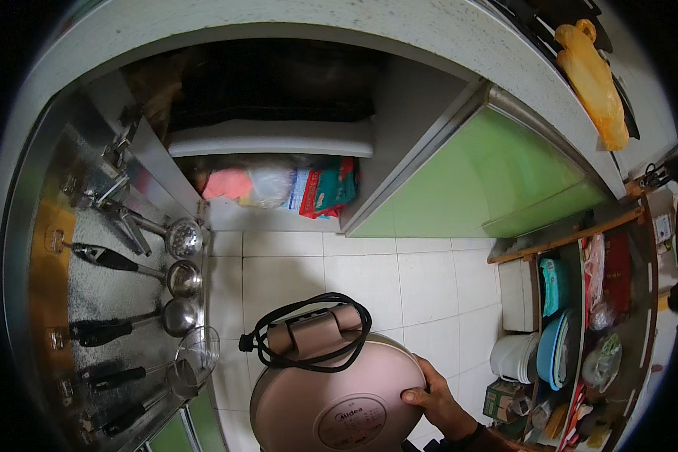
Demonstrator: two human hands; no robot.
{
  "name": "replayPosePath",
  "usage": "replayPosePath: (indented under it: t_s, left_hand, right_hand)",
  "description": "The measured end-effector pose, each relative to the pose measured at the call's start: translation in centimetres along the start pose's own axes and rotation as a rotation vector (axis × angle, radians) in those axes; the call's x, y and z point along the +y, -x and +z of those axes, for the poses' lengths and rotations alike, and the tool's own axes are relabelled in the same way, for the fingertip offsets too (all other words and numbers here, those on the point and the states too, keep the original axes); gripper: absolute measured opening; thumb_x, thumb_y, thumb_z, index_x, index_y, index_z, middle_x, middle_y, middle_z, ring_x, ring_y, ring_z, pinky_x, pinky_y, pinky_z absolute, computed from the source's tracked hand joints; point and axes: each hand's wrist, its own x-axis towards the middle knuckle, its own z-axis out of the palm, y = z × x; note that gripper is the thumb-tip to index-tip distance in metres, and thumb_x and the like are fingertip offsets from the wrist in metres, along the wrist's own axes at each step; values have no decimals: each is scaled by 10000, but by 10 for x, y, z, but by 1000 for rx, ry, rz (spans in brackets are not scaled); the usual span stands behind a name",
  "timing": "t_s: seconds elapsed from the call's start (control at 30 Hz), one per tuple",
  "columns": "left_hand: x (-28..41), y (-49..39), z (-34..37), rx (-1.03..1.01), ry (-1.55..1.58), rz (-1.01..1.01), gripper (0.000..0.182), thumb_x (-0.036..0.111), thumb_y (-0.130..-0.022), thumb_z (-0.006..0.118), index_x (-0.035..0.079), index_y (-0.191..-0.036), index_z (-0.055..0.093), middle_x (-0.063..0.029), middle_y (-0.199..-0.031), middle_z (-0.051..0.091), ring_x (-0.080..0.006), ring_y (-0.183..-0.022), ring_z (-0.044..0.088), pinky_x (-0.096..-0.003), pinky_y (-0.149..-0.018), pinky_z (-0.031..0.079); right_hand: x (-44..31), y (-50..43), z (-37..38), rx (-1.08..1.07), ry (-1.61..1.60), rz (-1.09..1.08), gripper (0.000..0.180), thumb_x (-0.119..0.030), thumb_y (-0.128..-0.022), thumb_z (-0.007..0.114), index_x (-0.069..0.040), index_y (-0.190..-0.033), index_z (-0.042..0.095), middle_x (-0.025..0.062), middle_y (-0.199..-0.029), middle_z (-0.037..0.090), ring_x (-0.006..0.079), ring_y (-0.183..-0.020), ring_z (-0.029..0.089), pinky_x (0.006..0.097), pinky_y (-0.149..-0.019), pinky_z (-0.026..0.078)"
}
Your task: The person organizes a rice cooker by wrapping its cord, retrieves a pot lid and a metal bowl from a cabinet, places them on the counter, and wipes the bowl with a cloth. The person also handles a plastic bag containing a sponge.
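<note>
A pink Midea electric griddle (294, 407) with a round lid is held before me at the lower middle. My right hand (443, 398) grips its right rim, the thumb on top and the fingers underneath. A black power cord (316, 364) is looped around the brown hinge housing (316, 333) on the far side, its plug at the left. My left hand is out of view. Ahead, a cabinet stands open, with a white shelf (271, 138) inside. A dark object (277, 85) sits above that shelf, and colourful plastic packages (330, 189) lie below it.
Several ladles and strainers (183, 279) hang inside the open cabinet door (113, 294) on the left. A green sliding panel (457, 175) closes the right side. Wooden shelving (647, 271) with a white bucket (514, 356) and blue basins (551, 350) stands right. A yellow bag (593, 85) rests on the countertop (339, 28).
</note>
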Motion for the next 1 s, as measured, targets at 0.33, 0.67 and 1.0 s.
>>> replayPosePath:
  t_s: [0.33,0.67,1.0]
  left_hand:
    - [1,-5,-1,19,-9,-20,800,177,-841,845,-17,-1496,428,-155,-1382,581,-273,-1226,578,-416,-1019,497]
    - [8,12,-12,37,20,-11,746,171,-868,808,-27,-1481,432,-161,-1375,578,-276,-1224,574,-422,-1027,488]
    - [29,45,-21,28,32,16,693,165,-895,772,-38,-1466,436,-167,-1368,575,-278,-1221,570,-427,-1035,479]
  right_hand:
    - [-26,1,3,19,18,-71,981,-354,-823,832,66,-1555,331,199,-1406,554,298,-1334,516,408,-1151,386]
    - [-34,19,21,-26,24,-47,932,-305,-840,825,57,-1551,344,165,-1381,566,270,-1314,522,390,-1138,396]
    - [-51,57,41,-56,62,6,934,-292,-846,824,58,-1559,332,158,-1377,568,252,-1297,530,364,-1128,407]
